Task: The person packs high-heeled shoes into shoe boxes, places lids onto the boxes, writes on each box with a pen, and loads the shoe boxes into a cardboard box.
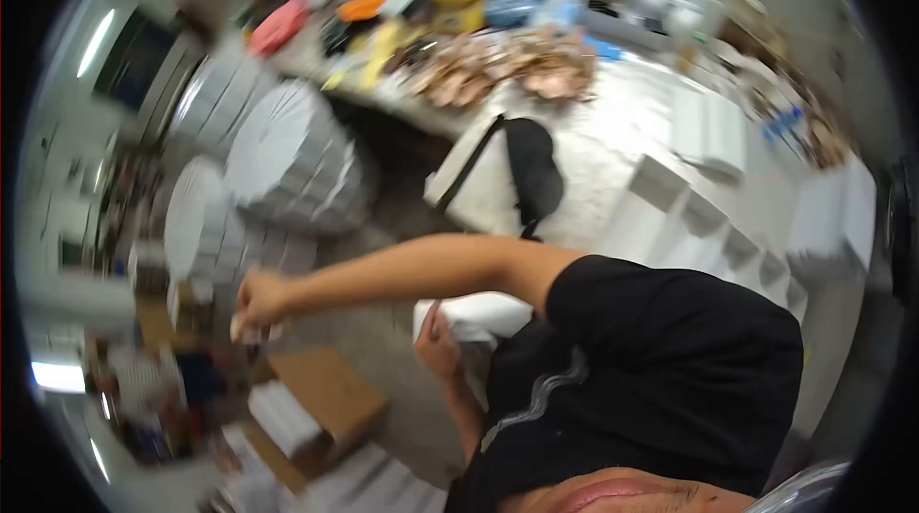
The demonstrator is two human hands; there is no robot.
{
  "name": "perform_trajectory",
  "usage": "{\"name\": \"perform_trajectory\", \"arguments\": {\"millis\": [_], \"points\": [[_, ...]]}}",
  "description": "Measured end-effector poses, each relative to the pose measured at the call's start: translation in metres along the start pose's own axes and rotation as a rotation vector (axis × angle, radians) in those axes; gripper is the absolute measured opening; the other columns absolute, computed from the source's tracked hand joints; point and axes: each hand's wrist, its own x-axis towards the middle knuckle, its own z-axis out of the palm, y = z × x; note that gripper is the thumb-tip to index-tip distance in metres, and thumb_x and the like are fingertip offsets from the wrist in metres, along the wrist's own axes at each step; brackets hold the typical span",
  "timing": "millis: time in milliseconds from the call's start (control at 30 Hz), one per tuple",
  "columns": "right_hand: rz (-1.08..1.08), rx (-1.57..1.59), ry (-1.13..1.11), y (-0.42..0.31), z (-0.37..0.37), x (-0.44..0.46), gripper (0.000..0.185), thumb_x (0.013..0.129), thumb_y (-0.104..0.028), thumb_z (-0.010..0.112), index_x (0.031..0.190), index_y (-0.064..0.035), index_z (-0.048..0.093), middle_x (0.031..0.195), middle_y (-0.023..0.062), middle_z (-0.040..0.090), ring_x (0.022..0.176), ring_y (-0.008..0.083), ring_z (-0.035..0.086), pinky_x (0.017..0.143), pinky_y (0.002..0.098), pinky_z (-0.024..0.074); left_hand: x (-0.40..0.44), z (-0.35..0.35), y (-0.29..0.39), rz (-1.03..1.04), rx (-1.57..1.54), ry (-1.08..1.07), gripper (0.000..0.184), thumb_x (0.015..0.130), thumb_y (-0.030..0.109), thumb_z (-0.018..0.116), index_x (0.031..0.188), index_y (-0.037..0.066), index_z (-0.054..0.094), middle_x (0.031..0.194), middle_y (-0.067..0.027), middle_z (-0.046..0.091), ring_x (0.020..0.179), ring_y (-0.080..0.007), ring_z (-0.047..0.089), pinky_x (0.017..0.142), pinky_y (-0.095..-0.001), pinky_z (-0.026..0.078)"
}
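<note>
My right arm stretches out to the left side of the view, and my right hand (260, 302) is closed in a blurred fist above the floor. Whatever may be in its fingers is too smeared to make out. Nearer my body, my left hand (438, 345) is closed on the edge of a smooth white piece (483, 315), partly hidden behind my right arm and shirt; its material is unclear. Below my right hand stands an open cardboard box (330, 393) with a white stack (284, 417) in it.
Large round white-grey bundles (292, 154) stand at upper left. A worktable (627, 111) bears copper-coloured pieces (507, 68), bags and white trays (675, 216). A pale seat-like object with a black part (534, 168) is at the table's edge. Another person (144, 379) appears at lower left.
</note>
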Motion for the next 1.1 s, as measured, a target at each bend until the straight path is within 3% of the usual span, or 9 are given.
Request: {"name": "perform_trajectory", "arguments": {"millis": [100,200,300,500,533,767,800,1033,1100], "points": [[0.212,0.159,-0.046,0.017,-0.006,0.007,0.024,0.076,-0.018,0.082,0.087,0.0016,0.072,0.080,0.0110,0.072,0.064,0.0168,0.070,0.054,0.0319,0.0569,-0.016,0.004,-0.003,-0.028,-0.158,0.031,0.028,0.099,0.016,0.056,0.118,-0.001,0.067,0.111,-0.0151,0.069,0.097,-0.0179,0.065,0.086,-0.0315,0.053],[0.124,0.053,-0.026,0.061,0.003,0.049,0.017,0.082,-0.005,0.072,0.095,0.0071,0.071,0.084,0.0149,0.070,0.072,0.0181,0.068,0.061,0.0311,0.0574,-0.017,0.004,-0.022,-0.023,-0.249,0.067,0.026,0.097,0.014,0.056,0.115,0.000,0.068,0.112,-0.0133,0.070,0.108,-0.0213,0.064,0.093,-0.0324,0.049],[0.221,0.155,-0.020,0.055,0.026,0.061,0.022,0.088,-0.005,0.067,0.104,0.0109,0.066,0.090,0.0190,0.069,0.075,0.0234,0.070,0.063,0.0309,0.0576,-0.016,-0.008,-0.017,-0.148,-0.403,0.061,0.026,0.097,0.015,0.057,0.115,0.000,0.068,0.112,-0.0134,0.071,0.106,-0.0187,0.064,0.090,-0.0313,0.049],[0.259,0.158,-0.125,0.085,0.081,0.114,0.017,0.090,-0.005,0.065,0.102,0.0079,0.065,0.095,0.0183,0.068,0.076,0.0222,0.071,0.065,0.0300,0.0587,-0.005,-0.036,-0.048,-0.055,-0.324,0.256,0.027,0.096,0.019,0.060,0.115,0.001,0.069,0.109,-0.0118,0.072,0.102,-0.0172,0.065,0.089,-0.0286,0.048],[0.267,0.167,-0.135,0.090,0.092,0.123,0.019,0.092,-0.009,0.066,0.103,0.0056,0.065,0.088,0.0126,0.067,0.067,0.0136,0.064,0.060,0.0252,0.0522,-0.005,-0.046,-0.047,-0.081,-0.325,0.286,0.028,0.096,0.019,0.060,0.114,0.001,0.069,0.107,-0.0115,0.072,0.099,-0.0172,0.066,0.090,-0.0288,0.049],[0.236,0.217,-0.179,0.142,0.151,0.193,0.026,0.090,-0.010,0.069,0.107,0.0083,0.064,0.094,0.0154,0.068,0.080,0.0198,0.069,0.064,0.0282,0.0554,-0.003,-0.082,-0.090,-0.167,-0.393,0.450,0.028,0.095,0.021,0.063,0.113,0.000,0.070,0.105,-0.0099,0.072,0.096,-0.0130,0.064,0.085,-0.0265,0.048],[0.179,0.269,-0.155,0.144,0.157,0.199,0.021,0.088,-0.013,0.073,0.098,0.0056,0.069,0.084,0.0136,0.070,0.065,0.0160,0.065,0.058,0.0302,0.0544,-0.003,-0.086,-0.092,-0.187,-0.411,0.460,0.028,0.095,0.021,0.063,0.112,0.000,0.070,0.102,-0.0094,0.072,0.094,-0.0121,0.063,0.083,-0.0258,0.048],[0.113,-0.167,0.051,0.173,0.128,0.220,0.034,0.083,-0.022,0.079,0.102,0.0052,0.072,0.084,0.0144,0.070,0.062,0.0140,0.063,0.051,0.0286,0.0521,0.014,-0.103,-0.093,-0.210,-0.407,0.434,0.026,0.097,0.017,0.060,0.116,0.000,0.068,0.108,-0.0108,0.071,0.098,-0.0137,0.063,0.086,-0.0268,0.048],[-0.007,-0.278,0.116,0.180,0.104,0.217,0.039,0.082,-0.018,0.076,0.112,0.0055,0.068,0.092,0.0207,0.071,0.075,0.0237,0.070,0.069,0.0340,0.0564,0.024,-0.102,-0.095,-0.144,-0.396,0.420,0.026,0.097,0.016,0.060,0.116,0.000,0.068,0.110,-0.0109,0.070,0.098,-0.0133,0.063,0.086,-0.0267,0.048]]}}
